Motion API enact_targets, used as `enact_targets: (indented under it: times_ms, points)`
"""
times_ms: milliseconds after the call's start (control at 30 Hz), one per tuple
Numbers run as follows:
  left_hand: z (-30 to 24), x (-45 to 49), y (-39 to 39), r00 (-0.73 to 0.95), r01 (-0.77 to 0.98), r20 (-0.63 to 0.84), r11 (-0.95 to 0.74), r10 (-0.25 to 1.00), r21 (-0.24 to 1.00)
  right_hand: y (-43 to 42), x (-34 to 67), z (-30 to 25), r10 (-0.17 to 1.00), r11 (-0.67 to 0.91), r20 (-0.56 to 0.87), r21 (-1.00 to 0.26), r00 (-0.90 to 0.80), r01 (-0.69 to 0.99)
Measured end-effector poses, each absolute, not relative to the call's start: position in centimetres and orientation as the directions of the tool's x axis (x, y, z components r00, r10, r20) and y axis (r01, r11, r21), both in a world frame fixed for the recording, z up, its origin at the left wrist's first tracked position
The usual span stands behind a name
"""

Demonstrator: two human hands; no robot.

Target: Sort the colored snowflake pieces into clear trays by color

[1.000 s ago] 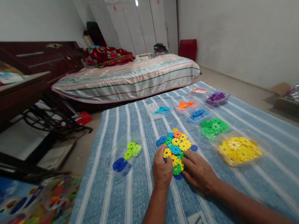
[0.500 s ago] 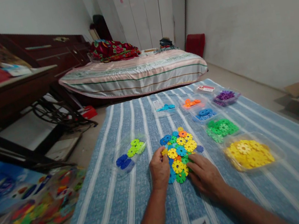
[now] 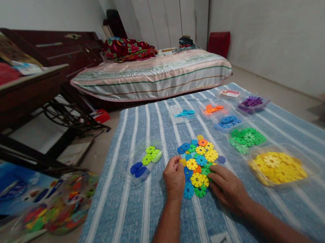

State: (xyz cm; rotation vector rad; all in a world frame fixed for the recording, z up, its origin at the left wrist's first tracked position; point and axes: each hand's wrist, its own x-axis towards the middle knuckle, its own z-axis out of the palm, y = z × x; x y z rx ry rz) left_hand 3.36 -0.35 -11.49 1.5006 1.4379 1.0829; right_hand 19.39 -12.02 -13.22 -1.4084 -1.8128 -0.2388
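Note:
A mixed pile of notched plastic flower discs (image 3: pixel 201 160), in yellow, blue, green and orange, lies on the striped cloth between my hands. My left hand (image 3: pixel 174 179) is at the pile's left edge, its thumb and forefinger closed on a yellow flower disc (image 3: pixel 182 162). At the right edge is my right hand (image 3: pixel 229 188), its fingers bent together on a green flower disc (image 3: pixel 206 169); the fingertips are partly hidden. A dark blue disc (image 3: pixel 221 160) lies just beyond the right fingers.
Clear tubs with yellow discs (image 3: pixel 279 168), green discs (image 3: pixel 247 138), blue discs (image 3: pixel 228 122), purple discs (image 3: pixel 252 102), orange discs (image 3: pixel 213 108) and light-blue discs (image 3: pixel 185 113) stand right and behind. Left, another tub holds lime discs (image 3: pixel 151 155) and dark-blue discs (image 3: pixel 138 169).
The camera view has turned slightly left, so the scene sits further right. Both hands stay at the pile's edges, and a blue disc beside my left wrist shows more fully.

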Motion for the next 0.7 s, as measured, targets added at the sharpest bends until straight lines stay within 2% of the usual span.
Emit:
enact_targets:
  times_ms: [367,700]
  points:
    - [-11.3,3.4,-0.1,-0.043,0.254,0.038,-0.026,0.998,0.967,-12.1,19.3,-13.1,0.723,0.352,0.691,-0.336,-0.026,0.874]
    - [-11.0,3.6,0.3,-0.083,0.075,-0.034,0.040,0.996,0.996,-10.6,18.4,-11.6,0.691,0.327,0.722,-0.356,0.035,0.876]
